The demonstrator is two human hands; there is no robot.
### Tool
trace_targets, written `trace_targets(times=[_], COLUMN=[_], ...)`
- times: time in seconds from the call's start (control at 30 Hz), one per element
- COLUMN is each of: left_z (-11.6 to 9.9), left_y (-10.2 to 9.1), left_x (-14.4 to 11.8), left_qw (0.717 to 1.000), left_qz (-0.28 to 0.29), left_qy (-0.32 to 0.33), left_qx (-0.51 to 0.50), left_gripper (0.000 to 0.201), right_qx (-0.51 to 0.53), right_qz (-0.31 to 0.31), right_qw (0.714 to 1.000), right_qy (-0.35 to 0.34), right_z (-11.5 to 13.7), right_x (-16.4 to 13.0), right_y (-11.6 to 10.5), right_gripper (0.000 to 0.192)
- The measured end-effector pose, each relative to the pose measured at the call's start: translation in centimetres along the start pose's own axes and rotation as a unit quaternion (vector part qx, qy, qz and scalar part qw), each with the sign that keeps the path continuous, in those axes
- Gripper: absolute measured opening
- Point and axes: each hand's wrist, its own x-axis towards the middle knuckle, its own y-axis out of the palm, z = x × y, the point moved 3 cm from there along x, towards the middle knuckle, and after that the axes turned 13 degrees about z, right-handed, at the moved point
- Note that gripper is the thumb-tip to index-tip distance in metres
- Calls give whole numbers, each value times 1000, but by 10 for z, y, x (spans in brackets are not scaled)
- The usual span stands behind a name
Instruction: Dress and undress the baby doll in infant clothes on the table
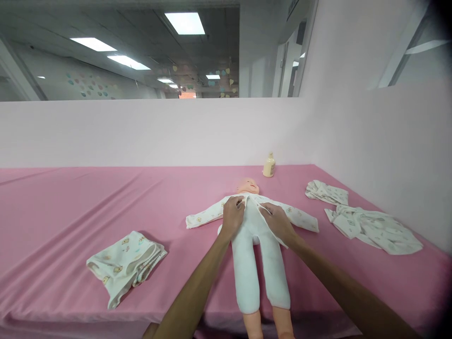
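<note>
A baby doll [247, 273] lies on its back, its head at the far side and its white cloth legs towards me. It wears a white baby shirt [207, 216] with small prints, both long sleeves stretched out sideways and the front parted over the chest. My left hand [233, 217] is closed on the shirt's left front edge, near the doll's chest. On the other side, my right hand [279, 223] pinches the right front edge. Parts of the cloth under my fingers are hidden.
On the pink-covered table [77, 202], a folded printed cloth [123, 263] lies at left. Two bunched white garments, a smaller one [326, 192] and a larger one [381, 228], lie at right. A pump bottle [269, 165] stands at the back against the wall [141, 134].
</note>
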Motion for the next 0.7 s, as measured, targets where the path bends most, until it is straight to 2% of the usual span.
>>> trace_targets(times=[0.1,0.2,0.37,0.5,0.7], left_z=[8,15,15,17,23], left_y=[0,-1,-6,-11,-21], left_x=[1,2,1,1,3], left_qw=[994,974,952,951,975], left_qz=[7,31,60,67,30], left_qy=[-40,-88,-131,-145,-135], left_qx=[-100,-205,-271,-265,-171], left_gripper=[18,23,27,29,17], right_qx=[0,2,3,5,14], right_qz=[2,1,-2,-1,0], right_qw=[1000,1000,1000,1000,1000], right_qy=[0,0,1,6,7], right_z=[1,0,-1,0,0], right_x=[-1,-1,-1,-1,-4], right_y=[0,1,2,1,0], right_gripper=[33,33,32,32,33])
